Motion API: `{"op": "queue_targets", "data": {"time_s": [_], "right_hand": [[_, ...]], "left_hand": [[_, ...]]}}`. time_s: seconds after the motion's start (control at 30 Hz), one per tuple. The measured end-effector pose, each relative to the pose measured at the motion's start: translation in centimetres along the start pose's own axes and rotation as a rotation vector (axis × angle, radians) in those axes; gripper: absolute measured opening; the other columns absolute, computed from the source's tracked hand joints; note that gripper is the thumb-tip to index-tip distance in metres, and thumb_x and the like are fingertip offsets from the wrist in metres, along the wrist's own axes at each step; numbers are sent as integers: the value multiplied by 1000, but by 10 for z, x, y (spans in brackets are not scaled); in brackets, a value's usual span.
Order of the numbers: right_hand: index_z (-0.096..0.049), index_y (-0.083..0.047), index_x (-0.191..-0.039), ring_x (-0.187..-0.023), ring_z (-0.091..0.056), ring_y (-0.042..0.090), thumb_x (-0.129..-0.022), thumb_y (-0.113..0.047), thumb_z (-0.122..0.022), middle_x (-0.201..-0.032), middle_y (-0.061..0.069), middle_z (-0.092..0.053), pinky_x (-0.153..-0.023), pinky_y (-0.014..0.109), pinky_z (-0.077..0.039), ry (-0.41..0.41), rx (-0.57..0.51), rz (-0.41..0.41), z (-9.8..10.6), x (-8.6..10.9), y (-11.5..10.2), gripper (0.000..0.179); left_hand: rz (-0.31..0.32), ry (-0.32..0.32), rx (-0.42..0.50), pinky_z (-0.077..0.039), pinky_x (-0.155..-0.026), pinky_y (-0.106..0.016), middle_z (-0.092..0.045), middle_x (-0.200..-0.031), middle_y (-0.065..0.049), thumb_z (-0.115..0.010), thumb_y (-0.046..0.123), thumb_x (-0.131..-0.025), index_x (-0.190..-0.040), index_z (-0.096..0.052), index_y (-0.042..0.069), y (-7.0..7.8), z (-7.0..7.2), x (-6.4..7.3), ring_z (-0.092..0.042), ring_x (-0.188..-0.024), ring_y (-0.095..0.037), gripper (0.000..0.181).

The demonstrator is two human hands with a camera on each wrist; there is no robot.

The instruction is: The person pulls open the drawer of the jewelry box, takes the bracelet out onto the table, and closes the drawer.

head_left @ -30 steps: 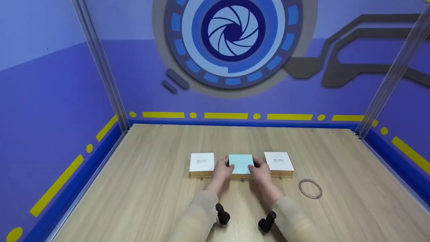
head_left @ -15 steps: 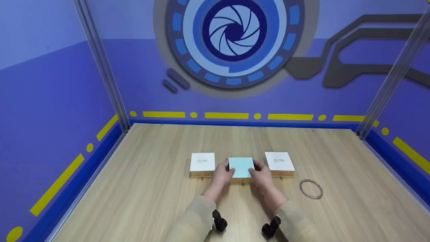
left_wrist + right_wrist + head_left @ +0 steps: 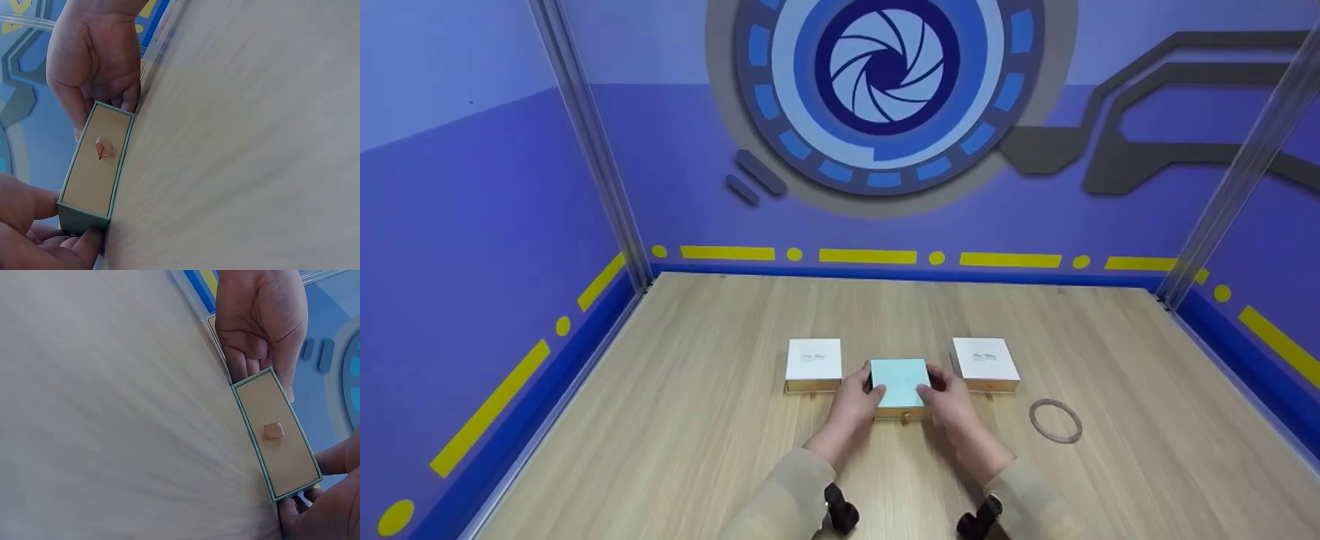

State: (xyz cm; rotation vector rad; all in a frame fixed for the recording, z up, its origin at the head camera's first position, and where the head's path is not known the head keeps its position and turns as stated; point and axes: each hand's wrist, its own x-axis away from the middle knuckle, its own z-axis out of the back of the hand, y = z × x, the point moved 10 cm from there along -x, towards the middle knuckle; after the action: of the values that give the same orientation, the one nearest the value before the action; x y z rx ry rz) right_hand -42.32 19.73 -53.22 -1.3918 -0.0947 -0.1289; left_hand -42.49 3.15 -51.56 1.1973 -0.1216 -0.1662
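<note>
Nearest us are two sleeves (image 3: 784,487), each with a black camera (image 3: 841,511) at the wrist, and ahead of them our left hand (image 3: 851,401) and right hand (image 3: 955,403) hold one pale teal box (image 3: 899,382) from its two sides. Thumbs lie at the edges of its top and the fingers curl in against the ends, parted only by the box's width and holding nothing else. Its drawer front (image 3: 292,455), with a small knob (image 3: 274,430), faces us and sits flush in the sleeve, so we judge it has not been drawn out. Whether the base touches the worktop (image 3: 697,420) we cannot tell. To the right, well apart, a ring-shaped band (image 3: 1033,413) lies loose, outside every box and untouched. Farther on, two white-topped boxes stand apart from the teal one, one to the left (image 3: 814,361) and one to the right (image 3: 985,362), so the three make a row with the middle one nearer us. As we judge it, the row is roughly set out, while letting go of the teal box is not yet done. Behind rises a blue wall (image 3: 660,172).
</note>
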Motion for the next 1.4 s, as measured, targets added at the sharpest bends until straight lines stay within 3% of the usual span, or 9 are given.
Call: {"op": "queue_targets", "data": {"time_s": [0.27,0.6,1.0,1.4], "right_hand": [[-38,9,-152,-143,-42,40,-103,-2,-54,-154,31,-43,-121,56,-38,-2,0,35,1,12,0,52],[-43,10,-147,-138,-48,40,-101,0,-58,-148,31,-48,-117,55,-43,3,21,58,5,31,2,49],[-46,4,-146,-133,-52,35,-100,-4,-62,-146,26,-52,-112,50,-50,-17,41,10,6,57,9,49],[-48,4,-143,-131,-54,35,-98,-1,-64,-142,25,-54,-110,49,-51,-11,58,-49,7,73,14,48]], "left_hand": [[18,-14,50,-31,-126,-51,-28,-164,-31,-55,9,-106,-156,-27,-12,-4,-2,11,-31,-153,-43,61],[40,-37,17,-29,-127,-54,-28,-165,-29,-54,14,-107,-158,-25,-8,-5,-6,31,-30,-154,-42,63],[55,-60,-43,-24,-127,-59,-29,-165,-29,-56,17,-107,-160,-25,-5,-1,-7,61,-27,-155,-44,65],[83,-83,-44,-25,-127,-60,-29,-165,-28,-58,15,-105,-159,-27,-6,0,-13,76,-26,-156,-43,66]]}}
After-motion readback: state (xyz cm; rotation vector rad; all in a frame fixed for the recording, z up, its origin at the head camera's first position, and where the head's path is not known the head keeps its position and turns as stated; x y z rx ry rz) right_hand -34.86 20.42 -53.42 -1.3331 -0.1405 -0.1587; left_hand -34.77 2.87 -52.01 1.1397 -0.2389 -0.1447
